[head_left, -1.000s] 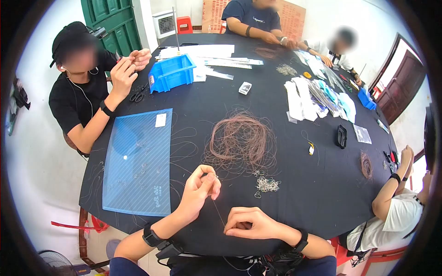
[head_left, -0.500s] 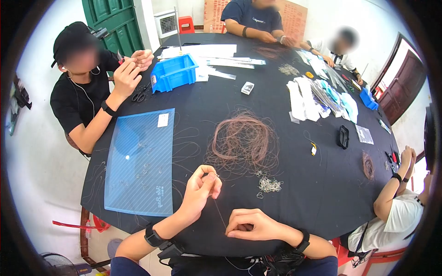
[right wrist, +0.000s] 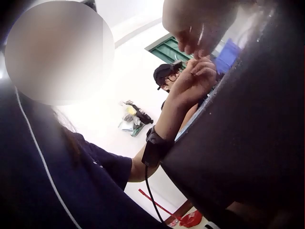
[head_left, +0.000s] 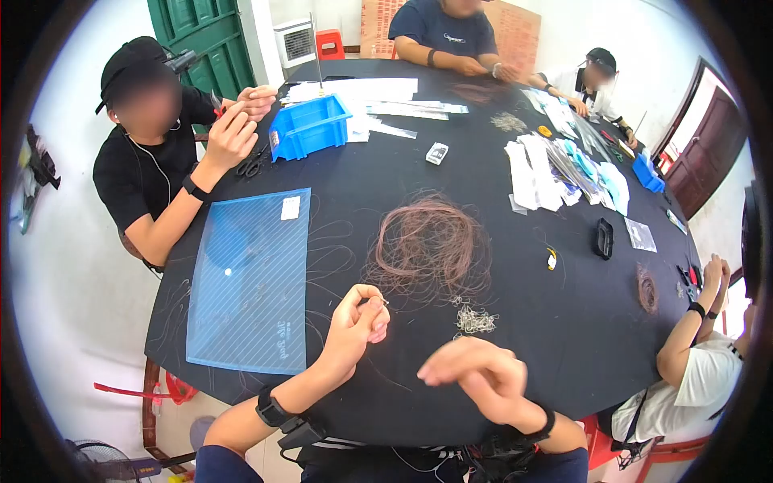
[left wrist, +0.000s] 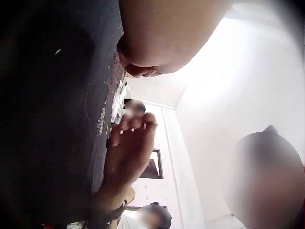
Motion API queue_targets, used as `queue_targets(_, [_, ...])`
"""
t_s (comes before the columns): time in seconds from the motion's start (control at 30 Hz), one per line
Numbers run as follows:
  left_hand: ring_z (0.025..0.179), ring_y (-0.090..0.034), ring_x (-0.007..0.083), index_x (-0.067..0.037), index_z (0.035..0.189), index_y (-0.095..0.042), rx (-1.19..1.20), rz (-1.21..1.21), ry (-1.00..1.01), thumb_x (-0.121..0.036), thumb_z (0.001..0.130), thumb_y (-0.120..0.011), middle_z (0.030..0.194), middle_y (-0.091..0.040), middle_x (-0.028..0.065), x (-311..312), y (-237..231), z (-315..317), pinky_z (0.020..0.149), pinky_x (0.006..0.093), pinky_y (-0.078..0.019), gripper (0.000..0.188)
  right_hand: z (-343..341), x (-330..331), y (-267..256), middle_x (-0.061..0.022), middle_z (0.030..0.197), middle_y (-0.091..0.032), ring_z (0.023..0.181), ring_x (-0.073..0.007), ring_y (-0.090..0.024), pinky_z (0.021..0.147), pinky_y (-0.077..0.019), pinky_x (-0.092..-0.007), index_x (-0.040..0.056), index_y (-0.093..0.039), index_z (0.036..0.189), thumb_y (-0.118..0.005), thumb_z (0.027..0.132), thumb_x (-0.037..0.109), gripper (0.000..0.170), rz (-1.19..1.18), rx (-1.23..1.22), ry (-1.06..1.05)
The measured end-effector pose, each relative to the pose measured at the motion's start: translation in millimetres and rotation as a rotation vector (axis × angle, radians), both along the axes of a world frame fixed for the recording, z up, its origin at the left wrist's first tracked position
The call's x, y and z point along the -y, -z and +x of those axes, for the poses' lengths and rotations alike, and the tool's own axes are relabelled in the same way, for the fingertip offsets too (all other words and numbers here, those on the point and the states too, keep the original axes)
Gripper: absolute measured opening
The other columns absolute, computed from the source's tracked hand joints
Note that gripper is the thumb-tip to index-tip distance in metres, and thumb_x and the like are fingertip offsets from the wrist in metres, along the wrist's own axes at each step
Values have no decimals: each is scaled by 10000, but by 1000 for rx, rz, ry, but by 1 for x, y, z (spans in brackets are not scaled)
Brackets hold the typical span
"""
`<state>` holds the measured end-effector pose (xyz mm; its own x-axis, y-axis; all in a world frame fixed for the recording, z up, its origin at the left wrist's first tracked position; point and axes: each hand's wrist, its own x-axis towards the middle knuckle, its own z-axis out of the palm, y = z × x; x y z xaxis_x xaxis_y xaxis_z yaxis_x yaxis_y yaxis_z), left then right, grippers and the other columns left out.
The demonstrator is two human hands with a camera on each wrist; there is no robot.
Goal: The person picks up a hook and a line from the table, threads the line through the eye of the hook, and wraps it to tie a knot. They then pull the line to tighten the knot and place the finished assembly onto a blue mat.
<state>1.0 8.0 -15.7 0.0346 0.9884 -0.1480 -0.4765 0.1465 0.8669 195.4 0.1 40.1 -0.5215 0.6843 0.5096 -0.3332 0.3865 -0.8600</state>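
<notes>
My left hand [head_left: 354,328] is raised over the near side of the black table, thumb and curled forefinger pinching a thin line [head_left: 394,375], with a tiny shiny metal piece [head_left: 386,303] showing at the fingertips. The line droops from under the hand toward the right. My right hand [head_left: 483,374] is blurred, its fingers extended and holding nothing visible. Just beyond it lies a small pile of bent metal wire pieces [head_left: 477,320]. A loose tangle of brown line [head_left: 431,245] spreads across the table ahead of both hands.
A blue file bag [head_left: 250,282] lies at left, with loose lines around it. Farther back are a blue bin [head_left: 310,129], a small white box [head_left: 436,153] and white packaging strips [head_left: 555,169]. A black tray [head_left: 604,239] is at right. Several other people sit around the table.
My right hand has let go of the line's lower end and moved up and right, fingers extending. The left hand keeps its pinch almost in place, and the line now hangs slack.
</notes>
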Motion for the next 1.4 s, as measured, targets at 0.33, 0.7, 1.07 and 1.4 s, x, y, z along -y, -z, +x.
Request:
queue_targets(0.33, [526, -338, 48, -83, 939, -446, -15, -4, 27, -134, 967, -455, 636, -394, -27, -1, 2, -2, 501, 201, -300, 59, -3, 68, -136, 30, 833, -656, 932, -118, -516, 779, -357, -257, 104, -586, 975, -542, 883, 136, 107, 11, -840, -24])
queue_targets(0.7, [529, -348, 51, -76, 933, -442, -31, -9, 49, -112, 971, -436, 632, -398, -24, -1, 4, -3, 505, 204, -312, 53, 5, 48, -110, -22, 692, -624, 855, -210, -485, 731, -361, -315, 125, -522, 975, -326, 980, 422, 355, -404, -568, 28])
queue_targets(1.07, [525, -349, 50, -78, 916, -432, -42, -30, 63, -107, 967, -442, 623, -396, -23, -1, 0, -1, 501, 203, -311, 59, -9, 54, -120, -102, 746, -673, 806, -264, -608, 764, -398, -341, 110, -543, 867, -332, 984, 346, 337, -407, -621, -270])
queue_targets(1.4, [549, -344, 50, -88, 973, -450, 147, 8, 348, -191, 969, -470, 657, -401, -34, 4, -4, -4, 519, 206, -292, 105, -21, -49, -32, -70, 912, -623, 863, -181, -586, 779, -461, -306, 16, -634, 935, -581, 799, -53, 162, 80, 361, 99])
